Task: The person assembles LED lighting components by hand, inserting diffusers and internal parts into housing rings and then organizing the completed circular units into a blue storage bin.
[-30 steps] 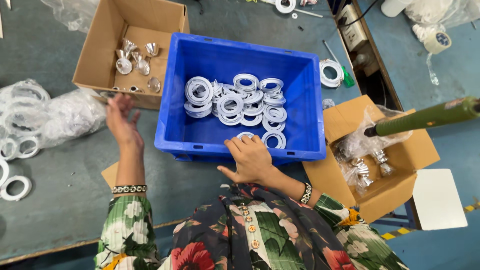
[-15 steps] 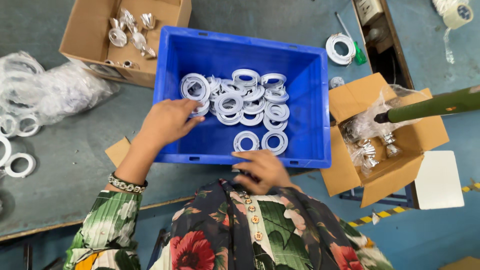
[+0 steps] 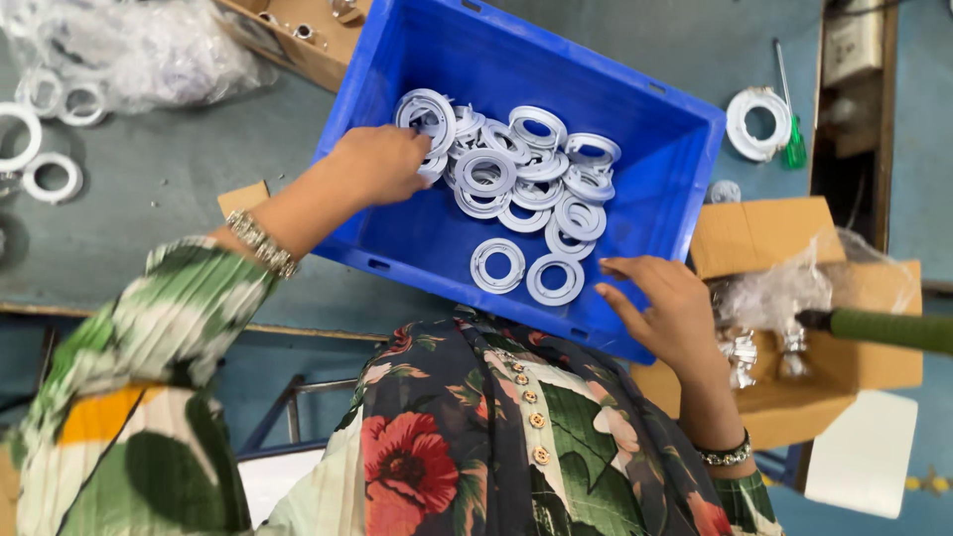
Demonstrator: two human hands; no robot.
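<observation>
A blue plastic crate [image 3: 685,149] sits on the grey table in front of me, with several white plastic rings [image 3: 516,169] piled inside. My left hand [image 3: 382,164] reaches into the crate's left side, fingers curled down onto the rings at the pile's edge. Whether it grips one is hidden by the fingers. My right hand [image 3: 665,308] rests on the crate's near right rim with fingers spread, holding nothing.
A cardboard box [image 3: 774,238] with bagged metal parts [image 3: 764,347] stands right of the crate, a green handle [image 3: 888,328] over it. Another cardboard box [image 3: 298,45] is at back left. Loose white rings [image 3: 50,174] and a clear plastic bag [image 3: 149,50] lie left. A white ring [image 3: 759,119] and green screwdriver [image 3: 792,144] are at back right.
My left hand moved from the table at the left into the crate onto the rings. My right hand shifted right along the crate's near rim. The view swung closer and tilted.
</observation>
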